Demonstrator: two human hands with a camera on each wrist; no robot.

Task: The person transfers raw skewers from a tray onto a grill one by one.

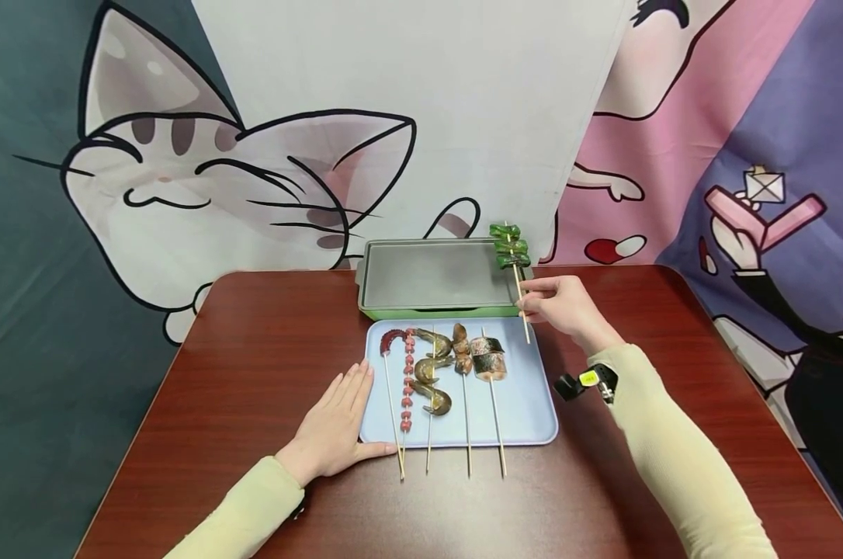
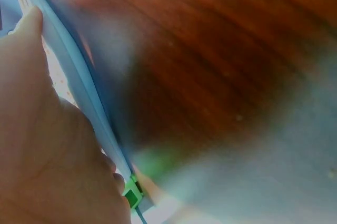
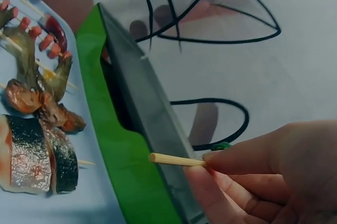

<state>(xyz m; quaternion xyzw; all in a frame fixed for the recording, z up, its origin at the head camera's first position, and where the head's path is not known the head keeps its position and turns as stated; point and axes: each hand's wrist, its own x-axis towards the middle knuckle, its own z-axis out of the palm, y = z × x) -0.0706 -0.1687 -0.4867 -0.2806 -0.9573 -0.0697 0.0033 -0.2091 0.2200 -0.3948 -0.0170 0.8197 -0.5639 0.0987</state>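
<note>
While my left grip [image 1: 334, 423] rests along the blue tray [image 1: 529, 396], my right grip [image 1: 564, 304] pinches a green skewer [image 1: 510, 248].
I see its green pieces at the right end of the grey-topped pan [image 1: 428, 272]; whether they touch it, I cannot tell. My left fingers lie straight at the tray's left edge, holding nothing. Left to right, the tray carries a dark red curl [image 1: 392, 340], pink beads [image 1: 407, 388], shrimp [image 1: 435, 400], brown pieces [image 1: 461, 349] and fish [image 1: 489, 359], all on sticks. Pan and tray sit on the brown counter [image 1: 254, 341].
</note>
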